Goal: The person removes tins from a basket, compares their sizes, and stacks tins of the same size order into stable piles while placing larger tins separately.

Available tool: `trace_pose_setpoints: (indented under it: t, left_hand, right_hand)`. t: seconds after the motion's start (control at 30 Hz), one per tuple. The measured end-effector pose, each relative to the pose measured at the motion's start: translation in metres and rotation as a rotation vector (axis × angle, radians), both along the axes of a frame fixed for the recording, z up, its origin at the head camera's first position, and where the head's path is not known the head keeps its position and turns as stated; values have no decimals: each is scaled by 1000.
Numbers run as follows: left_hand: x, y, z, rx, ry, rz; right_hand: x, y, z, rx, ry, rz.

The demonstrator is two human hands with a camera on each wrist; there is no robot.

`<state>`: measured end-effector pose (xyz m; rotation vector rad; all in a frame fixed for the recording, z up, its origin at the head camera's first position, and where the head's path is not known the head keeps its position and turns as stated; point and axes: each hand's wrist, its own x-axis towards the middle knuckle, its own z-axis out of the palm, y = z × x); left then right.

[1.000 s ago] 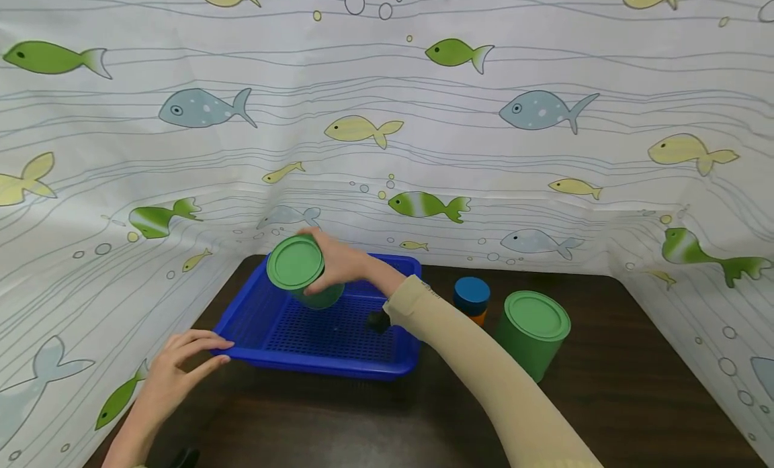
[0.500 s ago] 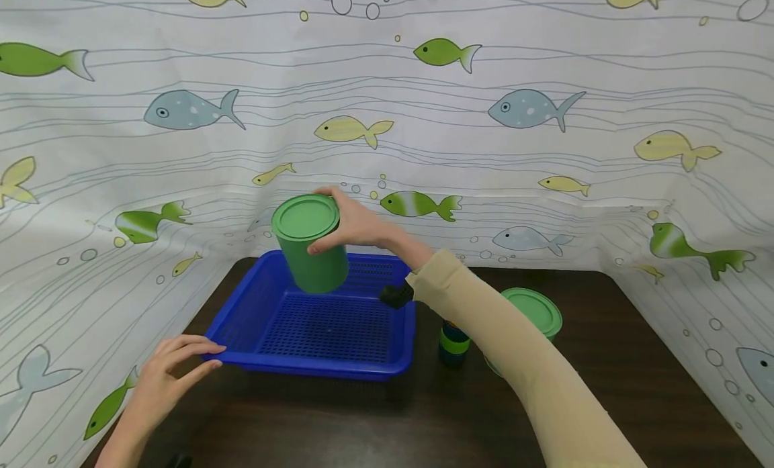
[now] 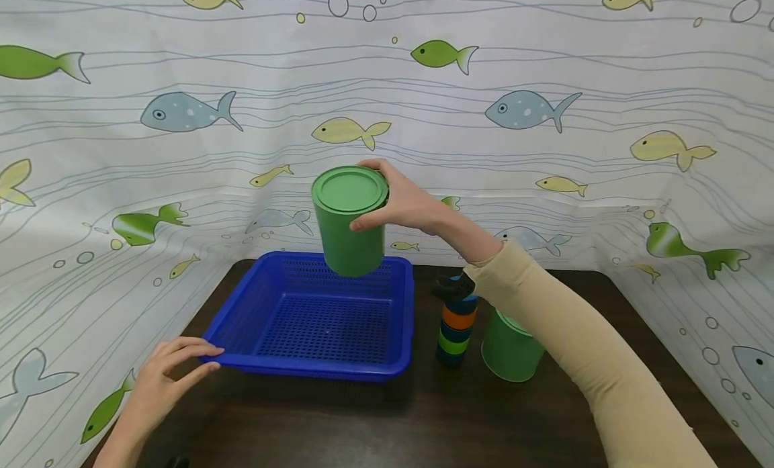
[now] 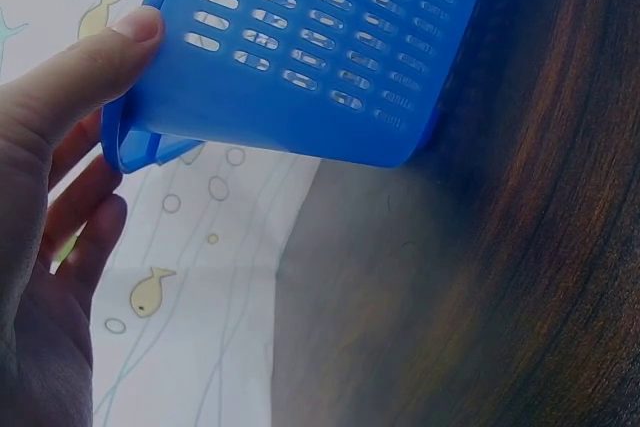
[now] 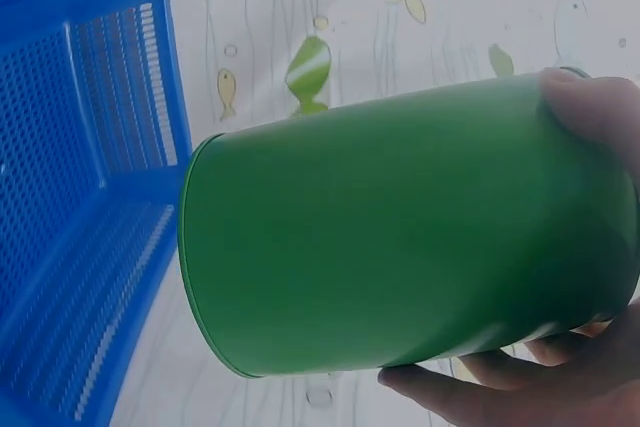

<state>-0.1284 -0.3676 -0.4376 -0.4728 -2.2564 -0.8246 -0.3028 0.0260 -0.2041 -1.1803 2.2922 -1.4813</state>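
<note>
My right hand [image 3: 414, 205] grips a green lidded canister [image 3: 346, 236] near its top and holds it in the air over the back right part of a blue plastic basket [image 3: 308, 367]. The right wrist view shows the thumb on one side of the canister [image 5: 400, 237] and the fingers on the other. At the basket's front left corner, my left hand [image 3: 158, 382] pinches the rim between thumb and fingers. The slotted wall of the basket [image 4: 290, 117] fills the upper part of the left wrist view.
Right of the basket stands a column of dark blue, orange and green pieces [image 3: 456, 323]. Beside it is a second green canister [image 3: 510, 350], partly hidden by my right sleeve. A fish-patterned sheet [image 3: 387, 72] surrounds the dark wooden table [image 3: 302, 428] at the back and sides.
My right hand has lifted the canister from low inside the basket, up and to the right. The left hand keeps its place at the basket's corner.
</note>
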Motion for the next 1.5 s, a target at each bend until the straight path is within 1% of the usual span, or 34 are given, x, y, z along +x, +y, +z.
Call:
trace_pose_setpoints:
  t: [0.37,0.57,0.8,1.1,1.27,1.4,1.5]
  left_hand:
    - [0,0,-3,5,12,6]
    - [-2,0,-2,8,7,-4]
    - [-2,1,-2,2,5,4]
    - [-1,1,0,-3,7,9]
    - [-1,1,0,1,10,5]
    - [-1,0,-2,8,-4,7]
    - [-1,-1,-3,16,-19,15]
  right_hand:
    - [-5,46,11,12,46,-115]
    - [-5,71,15,-39,74,-176]
    - [-5,96,16,-89,75,-252]
    - [6,135,14,-70,102,-394]
    - [15,159,13,-76,100,-438]
    - [22,179,11,-47,118,-479]
    - [25,195,10,-33,127,-492]
